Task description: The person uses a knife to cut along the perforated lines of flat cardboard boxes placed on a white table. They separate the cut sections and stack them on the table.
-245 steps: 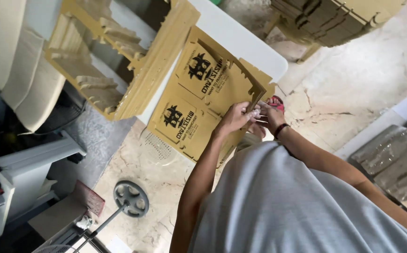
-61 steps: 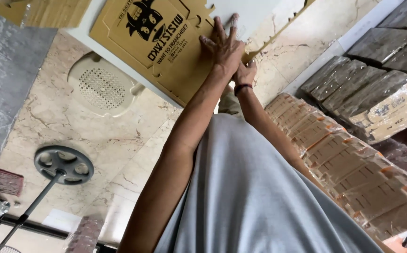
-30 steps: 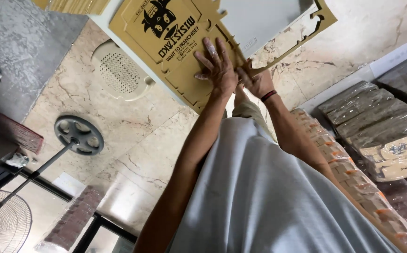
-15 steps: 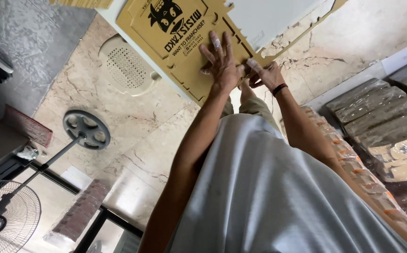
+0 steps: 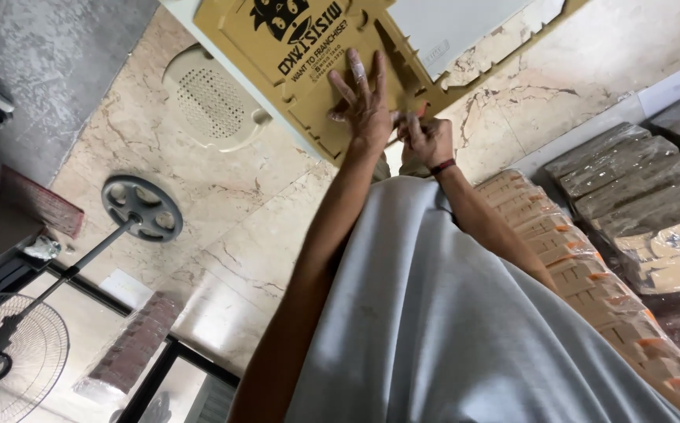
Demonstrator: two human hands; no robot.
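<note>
From the head camera I look down past a grey shirt (image 5: 465,329) at both of my hands, which work at the far edge of the picture. My left hand (image 5: 365,110) lies flat on a brown die-cut cardboard sheet (image 5: 277,47), fingers (image 5: 356,70) spread wide and pressed to the board — an open grip that pins the sheet and closes on nothing. My right hand (image 5: 428,139), with a dark band at the wrist, sits just right of the left; its fingers are curled in at the sheet's near edge. I cannot tell whether that grip has pinched a flap of the board or only rests against it.

The cardboard sheet has dark printing and cut slots, and it lies partly over a white desk (image 5: 450,23) that runs across the far side; part of the sheet overhangs the desk's near edge.

The rest is floor — pale marble tiles (image 5: 222,211) with brown veins. On the left a round cream perforated cover (image 5: 211,98) lies on the tiles, near the desk. Nearer and further left stands a pedestal fan (image 5: 7,352), its pole running to a round dark base (image 5: 142,207). On the right, wrapped stacks of flat brown cardboard (image 5: 591,274) lie in rows, with more bundles (image 5: 653,188) beyond them.
</note>
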